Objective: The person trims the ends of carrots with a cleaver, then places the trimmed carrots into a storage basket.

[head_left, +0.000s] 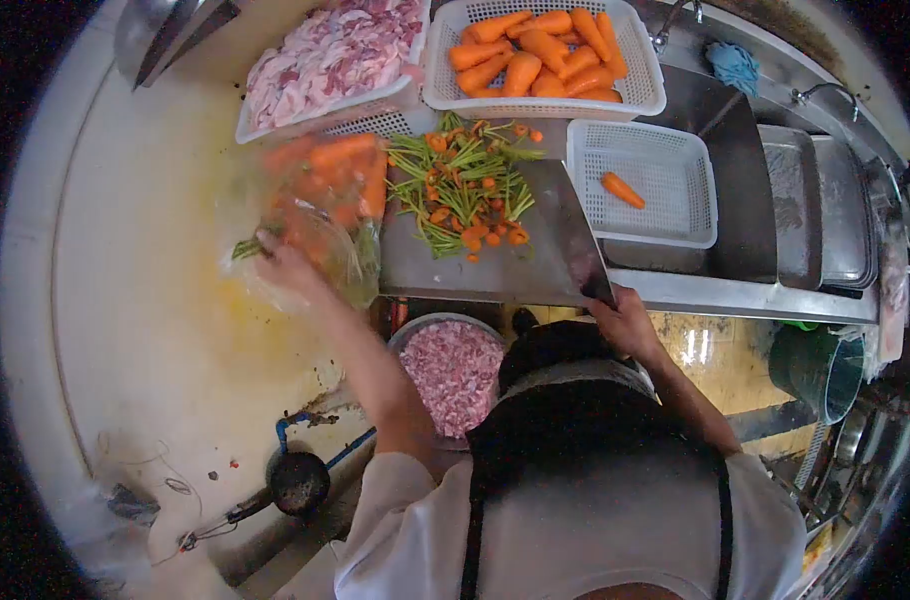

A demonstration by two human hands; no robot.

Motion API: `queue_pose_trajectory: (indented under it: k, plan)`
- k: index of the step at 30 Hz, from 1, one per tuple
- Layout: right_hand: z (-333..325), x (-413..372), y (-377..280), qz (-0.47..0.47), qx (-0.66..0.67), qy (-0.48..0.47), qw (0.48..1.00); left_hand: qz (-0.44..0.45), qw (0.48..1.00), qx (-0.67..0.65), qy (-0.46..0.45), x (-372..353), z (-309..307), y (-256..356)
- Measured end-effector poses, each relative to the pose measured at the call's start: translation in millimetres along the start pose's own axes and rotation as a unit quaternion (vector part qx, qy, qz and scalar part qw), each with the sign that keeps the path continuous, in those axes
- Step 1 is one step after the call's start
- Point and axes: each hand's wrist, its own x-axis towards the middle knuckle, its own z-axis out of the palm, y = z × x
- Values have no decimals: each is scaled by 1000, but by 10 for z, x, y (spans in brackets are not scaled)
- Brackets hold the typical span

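A clear plastic bag of orange carrots lies at the left end of the metal counter. My left hand is at the bag's near side, its fingers closed around green carrot stems. In my right hand is the handle of a broad cleaver, its blade pointing up and left over the counter. Between bag and blade lies a pile of cut green stems and orange carrot tops. One carrot lies in a white basket right of the blade.
Behind the pile stands a white basket full of carrots. Left of it, a tray holds sliced raw meat. A bowl of chopped meat stands below the counter edge. A sink with taps and a blue cloth is at the right.
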Motion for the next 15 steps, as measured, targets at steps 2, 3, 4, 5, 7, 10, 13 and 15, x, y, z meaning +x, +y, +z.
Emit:
queue_pose_trajectory:
  k: [2, 3, 4, 5, 7, 10, 13, 15]
  plan:
    - [-33, 45, -64, 3, -14, -11, 1000, 16, 999, 34, -21, -44, -340, 314]
    - [-46, 77, -97, 3, -27, -21, 999, 33, 996, 66, -42, -60, -490, 455]
    - [-45, 100, -108, 3, -29, -25, 999, 39, 990, 117, -66, -17, -664, 596]
    - [-34, 126, -112, 6, -27, -26, 999, 46, 981, 168, -90, 64, -838, 740]
    - [-21, 200, -78, 9, -28, -31, 999, 0, 993, -9, -121, 192, -1168, 1098]
    - [43, 328, 63, -17, -41, -43, 998, -9, 988, -44, -147, 472, -1468, 1590]
    - [106, 404, 61, -108, 3, -6, 994, 51, 993, 2, -107, 300, -1506, 2189]
    - [57, 376, -14, -68, -11, -31, 997, 98, 992, 37, -75, 216, -1527, 2255]
